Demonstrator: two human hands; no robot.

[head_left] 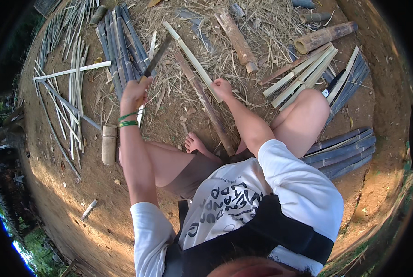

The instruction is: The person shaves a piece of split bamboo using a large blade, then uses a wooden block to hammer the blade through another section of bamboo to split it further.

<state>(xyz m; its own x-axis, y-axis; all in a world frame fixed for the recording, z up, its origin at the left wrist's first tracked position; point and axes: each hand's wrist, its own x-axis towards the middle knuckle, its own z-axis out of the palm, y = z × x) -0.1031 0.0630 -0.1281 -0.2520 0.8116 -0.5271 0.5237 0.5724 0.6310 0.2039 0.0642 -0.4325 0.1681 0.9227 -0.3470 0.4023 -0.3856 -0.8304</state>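
My left hand [135, 95], with green bands at its wrist, is closed round the handle of a long-bladed knife [158, 57]. The dark blade points up and away to the right. In my right hand [222, 89] is the near end of a pale split bamboo strip [186, 50], pinched between the fingers. The strip slants away to the far left, and the blade's tip is close to its far part; I cannot tell whether they touch. Between my legs a brown bamboo piece [205, 104] lies lengthwise, passing under the strip's left side.
Dark bamboo slats [118, 44] are piled at the far left, beside thin pale strips [77, 87]. A short bamboo section [109, 144] is by my left knee. Split pieces [303, 76], a bamboo tube [326, 38] and more dark slats [342, 154] are on the right. Shavings [206, 27] cover the ground ahead.
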